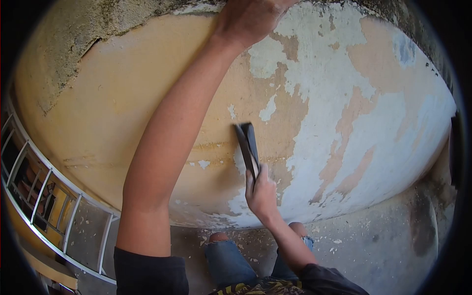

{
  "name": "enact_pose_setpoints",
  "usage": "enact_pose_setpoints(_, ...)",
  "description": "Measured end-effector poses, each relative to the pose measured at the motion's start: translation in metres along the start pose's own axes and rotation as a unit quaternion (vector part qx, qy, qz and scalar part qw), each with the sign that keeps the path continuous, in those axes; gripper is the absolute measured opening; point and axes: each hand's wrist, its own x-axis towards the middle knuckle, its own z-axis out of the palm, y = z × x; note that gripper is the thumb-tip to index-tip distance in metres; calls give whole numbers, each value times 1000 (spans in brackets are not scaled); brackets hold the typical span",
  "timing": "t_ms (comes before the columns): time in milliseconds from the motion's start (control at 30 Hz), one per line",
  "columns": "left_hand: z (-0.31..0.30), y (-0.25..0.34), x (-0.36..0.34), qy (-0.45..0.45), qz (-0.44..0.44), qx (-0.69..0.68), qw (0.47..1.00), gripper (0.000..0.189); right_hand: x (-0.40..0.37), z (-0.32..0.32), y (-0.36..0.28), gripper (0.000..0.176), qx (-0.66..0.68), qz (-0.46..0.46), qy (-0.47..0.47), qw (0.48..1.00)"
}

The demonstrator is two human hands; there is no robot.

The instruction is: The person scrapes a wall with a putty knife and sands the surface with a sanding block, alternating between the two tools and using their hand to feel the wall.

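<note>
My right hand (262, 194) is wrapped round a dark, flat-bladed tool (248, 146), whose upper end is at the yellow part of the wall (132, 93). Up at the top edge of the view, my left hand (253, 19) is raised at the upper part of the wall; its fingers are mostly cut off by the frame. Around the tool, yellow paint is broken by small pale patches. To its right the wall shows pale blue-white areas and bare tan patches (356, 118).
A metal ladder (71, 223) lies along the left side. Paint flakes are scattered over the grey floor (361, 246) below the wall. Rough, dark concrete (110, 17) borders the wall at the top. My knees, in torn jeans (228, 260), show at the bottom.
</note>
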Motion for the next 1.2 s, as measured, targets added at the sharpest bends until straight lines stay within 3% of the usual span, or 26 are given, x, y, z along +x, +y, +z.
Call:
enact_pose_setpoints(133, -1, 0, -2, 1, -1, 9, 1000, 16, 54, -15, -41, 27, -4, -12, -5, 1000)
enact_pose_setpoints(333, -3, 2, 1, -8, -3, 5, 1000, 15, -18, 7, 12, 25, -16, 20, -33, 999)
enact_pose_setpoints(467, -2, 4, 1, -23, -9, 19, 1000, 15, 49, -15, -36, 25, 22, -22, -13, 999)
enact_pose_setpoints(567, -4, 6, -1, -30, -9, 25, 999, 15, 21, -20, -20, 26, 30, 0, -36, 999)
enact_pose_setpoints(667, -4, 4, 5, -28, -6, 24, 999, 15, -64, -19, 32, 32, 135, 114, -149, 973)
enact_pose_setpoints(767, -3, 2, 1, -37, -10, 25, 999, 16, -136, -35, 65, 35, 246, 284, -243, 894)
enact_pose_setpoints(800, -3, 3, 1, -27, -2, 24, 999, 16, -147, -43, 65, 35, 243, 285, -254, 891)
enact_pose_setpoints(867, -9, 2, 1, -4, 16, 21, 1000, 19, -160, -65, 59, 34, 372, 375, -220, 820)
enact_pose_setpoints(900, -15, 6, -3, -5, 9, 29, 1000, 19, -161, -75, 55, 34, 364, 374, -228, 822)
enact_pose_setpoints(967, -29, 27, -17, 50, -39, 1, 998, 31, -157, -93, 51, 33, 357, 358, -200, 839)
enact_pose_setpoints(1000, -31, 49, -28, 138, -53, -57, 987, 17, -157, -103, 51, 33, 354, 355, -204, 841)
enact_pose_setpoints(1033, -46, 82, -50, 138, -99, -132, 977, 19, -154, -112, 52, 33, 358, 336, -193, 850)
enact_pose_setpoints(1100, -102, 163, -102, 28, -256, -223, 940, 36, -147, -121, 54, 34, 370, 306, -180, 858)
enact_pose_setpoints(1167, -154, 249, -144, -87, -495, -298, 811, 56, -143, -126, 53, 34, 358, 276, -184, 873)
enact_pose_setpoints(1200, -173, 289, -170, -152, -627, -375, 665, 71, -137, -129, 46, 35, 348, 279, -216, 869)
